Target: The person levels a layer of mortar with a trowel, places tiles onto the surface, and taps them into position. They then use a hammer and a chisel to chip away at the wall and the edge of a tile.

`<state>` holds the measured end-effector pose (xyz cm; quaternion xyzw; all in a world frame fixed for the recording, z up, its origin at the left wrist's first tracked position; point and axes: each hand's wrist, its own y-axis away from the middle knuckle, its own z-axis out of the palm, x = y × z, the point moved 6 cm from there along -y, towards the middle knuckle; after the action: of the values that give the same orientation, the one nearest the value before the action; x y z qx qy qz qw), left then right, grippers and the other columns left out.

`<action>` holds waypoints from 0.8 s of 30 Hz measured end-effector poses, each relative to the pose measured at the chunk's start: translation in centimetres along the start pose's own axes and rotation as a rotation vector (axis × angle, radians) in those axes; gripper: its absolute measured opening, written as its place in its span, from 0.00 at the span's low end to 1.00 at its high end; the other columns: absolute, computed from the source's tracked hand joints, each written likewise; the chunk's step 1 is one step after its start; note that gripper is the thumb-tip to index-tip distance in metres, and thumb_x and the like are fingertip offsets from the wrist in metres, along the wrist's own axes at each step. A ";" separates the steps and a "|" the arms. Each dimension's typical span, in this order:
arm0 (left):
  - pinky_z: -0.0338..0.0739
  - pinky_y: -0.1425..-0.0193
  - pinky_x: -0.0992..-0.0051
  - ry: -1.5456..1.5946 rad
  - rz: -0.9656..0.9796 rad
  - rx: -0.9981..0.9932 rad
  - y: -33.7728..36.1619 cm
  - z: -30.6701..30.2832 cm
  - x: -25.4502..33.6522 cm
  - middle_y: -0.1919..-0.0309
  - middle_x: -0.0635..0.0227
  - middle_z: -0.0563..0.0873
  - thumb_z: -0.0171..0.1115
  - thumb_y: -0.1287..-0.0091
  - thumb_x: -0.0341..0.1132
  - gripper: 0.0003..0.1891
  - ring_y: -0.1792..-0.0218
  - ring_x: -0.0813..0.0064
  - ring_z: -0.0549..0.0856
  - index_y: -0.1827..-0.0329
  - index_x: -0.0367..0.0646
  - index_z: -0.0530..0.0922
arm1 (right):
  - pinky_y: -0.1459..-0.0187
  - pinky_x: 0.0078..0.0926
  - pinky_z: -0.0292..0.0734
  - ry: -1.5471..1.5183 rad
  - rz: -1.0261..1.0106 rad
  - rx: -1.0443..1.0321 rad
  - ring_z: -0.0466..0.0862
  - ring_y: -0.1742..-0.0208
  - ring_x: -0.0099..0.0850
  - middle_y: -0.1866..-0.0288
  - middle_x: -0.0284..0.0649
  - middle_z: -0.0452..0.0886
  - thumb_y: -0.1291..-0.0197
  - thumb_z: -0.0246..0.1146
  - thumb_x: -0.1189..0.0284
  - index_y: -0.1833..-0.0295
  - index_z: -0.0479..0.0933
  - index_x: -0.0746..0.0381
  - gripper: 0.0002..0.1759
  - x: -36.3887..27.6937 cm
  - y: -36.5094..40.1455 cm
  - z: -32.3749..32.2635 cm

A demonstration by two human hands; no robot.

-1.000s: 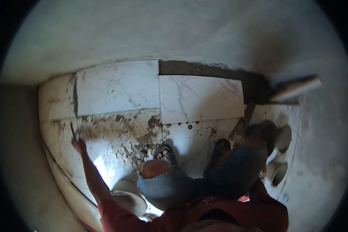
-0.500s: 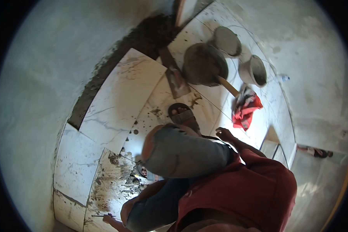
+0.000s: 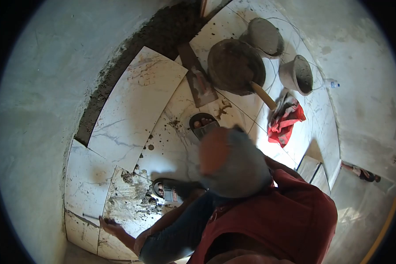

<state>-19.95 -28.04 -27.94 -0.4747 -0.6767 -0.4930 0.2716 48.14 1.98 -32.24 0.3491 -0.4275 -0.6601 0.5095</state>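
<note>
Over tiles (image 3: 81,189), left fingers (image 3: 104,222)—now nearer the wall (image 3: 35,132)—grip a likely rod (image 3: 91,216); right hand hidden.

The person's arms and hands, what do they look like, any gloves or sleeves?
The right sleeve is short and dark red, leaving the right forearm bare. The left hand shows no glove; the right hand is hidden.

The room is dim, the wall (image 3: 44,97) a dull grey-green, while hard white glare burns on the floor (image 3: 272,151) below the red rag (image 3: 290,119) and beside the left hand (image 3: 113,227). Soft shadow dulls the large tile (image 3: 134,99). The raised knee (image 3: 233,163) looks smeared; wide-lens distortion bows straight edges toward black corners.
</note>
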 end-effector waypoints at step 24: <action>0.53 0.83 0.82 -0.305 -0.201 -0.242 12.8 9.7 -2.6 0.86 0.78 0.61 0.52 0.34 0.38 0.13 0.86 0.87 0.60 0.76 0.47 0.64 | 0.52 0.37 0.71 1.189 0.650 -0.418 0.77 0.52 0.36 0.56 0.43 0.77 0.42 0.55 0.56 0.47 0.66 0.64 0.25 5.4 -13.1 15.9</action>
<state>-6.26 -19.20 -28.46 -0.5031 -0.6896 -0.5178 0.0564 27.71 1.56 -38.21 0.3999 -0.0239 -0.2405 0.8841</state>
